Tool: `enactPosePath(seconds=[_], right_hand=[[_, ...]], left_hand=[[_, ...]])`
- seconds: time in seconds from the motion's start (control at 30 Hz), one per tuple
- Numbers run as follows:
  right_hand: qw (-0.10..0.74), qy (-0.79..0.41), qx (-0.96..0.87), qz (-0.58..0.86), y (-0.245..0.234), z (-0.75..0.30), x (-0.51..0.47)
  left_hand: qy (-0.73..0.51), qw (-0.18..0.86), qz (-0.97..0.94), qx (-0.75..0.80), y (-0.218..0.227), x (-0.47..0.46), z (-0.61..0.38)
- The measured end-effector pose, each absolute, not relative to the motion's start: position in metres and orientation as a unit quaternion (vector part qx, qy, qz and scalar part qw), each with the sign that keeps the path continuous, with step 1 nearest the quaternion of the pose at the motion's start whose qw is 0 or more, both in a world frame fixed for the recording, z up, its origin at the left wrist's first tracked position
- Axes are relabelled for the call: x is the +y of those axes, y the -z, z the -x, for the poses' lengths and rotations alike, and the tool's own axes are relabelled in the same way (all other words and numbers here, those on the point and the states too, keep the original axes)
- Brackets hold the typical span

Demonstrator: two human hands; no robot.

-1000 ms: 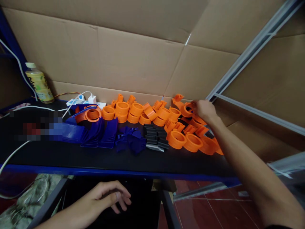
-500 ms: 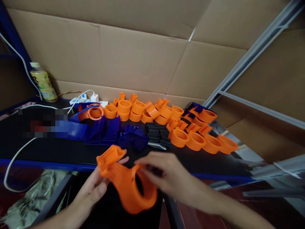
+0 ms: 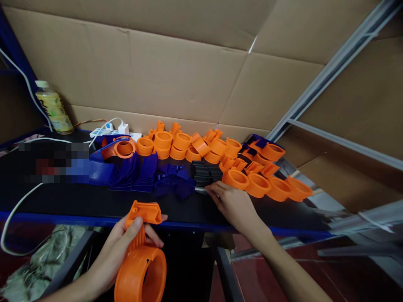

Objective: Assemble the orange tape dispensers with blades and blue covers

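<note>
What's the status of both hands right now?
Left hand gripping orange ring part by its handle. Right hand at black pieces, grip unclear. Orange rings crowd close beside.

Left hand [image 3: 118, 247] grips an orange ring part [image 3: 141, 262]; right hand [image 3: 231, 203] touches black pieces [image 3: 204, 174] (stacked).

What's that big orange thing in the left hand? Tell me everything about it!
The orange piece looks like bright plastic. It has a wide open ring at the bottom, a ribbed neck and a blocky head on top. It is held roughly upright in the air, near the front edge of the table. Only the left hand touches it, gripping the neck, thumb near the head.
</note>
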State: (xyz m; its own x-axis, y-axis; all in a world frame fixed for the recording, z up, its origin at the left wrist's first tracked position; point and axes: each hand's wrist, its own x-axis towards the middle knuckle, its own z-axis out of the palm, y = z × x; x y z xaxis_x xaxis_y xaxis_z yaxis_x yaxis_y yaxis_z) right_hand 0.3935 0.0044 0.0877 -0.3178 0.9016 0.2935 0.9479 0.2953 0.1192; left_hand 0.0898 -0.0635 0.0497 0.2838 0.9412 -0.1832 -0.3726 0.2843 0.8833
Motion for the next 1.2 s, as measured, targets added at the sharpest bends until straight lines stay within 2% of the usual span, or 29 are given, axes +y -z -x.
enactPosePath(seconds=[0.23, 0.37, 0.47, 0.6, 0.73, 1.2], right_hand=[[0.082, 0.131, -0.815, 0.559, -0.081, -0.394, 0.007], [0.108, 0.094, -0.807, 0.573, -0.084, -0.396, 0.011], [0.170, 0.021, -0.806, 0.566, -0.095, -0.391, 0.007], [0.251, -0.155, -0.832, 0.471, -0.119, -0.369, -0.012], [0.254, -0.262, -0.847, 0.387, -0.132, -0.339, -0.029], [0.200, -0.269, -0.854, 0.399, -0.122, -0.320, -0.027]], left_hand=[[-0.485, 0.740, -0.273, 0.378, -0.038, -0.062, -0.089], [-0.472, 0.780, -0.233, 0.340, -0.039, -0.060, -0.089], [-0.456, 0.788, -0.239, 0.339, -0.037, -0.057, -0.088], [-0.450, 0.726, -0.343, 0.390, -0.035, -0.055, -0.087], [-0.402, 0.677, -0.474, 0.395, -0.041, -0.057, -0.089], [-0.365, 0.671, -0.537, 0.358, -0.040, -0.058, -0.094]])
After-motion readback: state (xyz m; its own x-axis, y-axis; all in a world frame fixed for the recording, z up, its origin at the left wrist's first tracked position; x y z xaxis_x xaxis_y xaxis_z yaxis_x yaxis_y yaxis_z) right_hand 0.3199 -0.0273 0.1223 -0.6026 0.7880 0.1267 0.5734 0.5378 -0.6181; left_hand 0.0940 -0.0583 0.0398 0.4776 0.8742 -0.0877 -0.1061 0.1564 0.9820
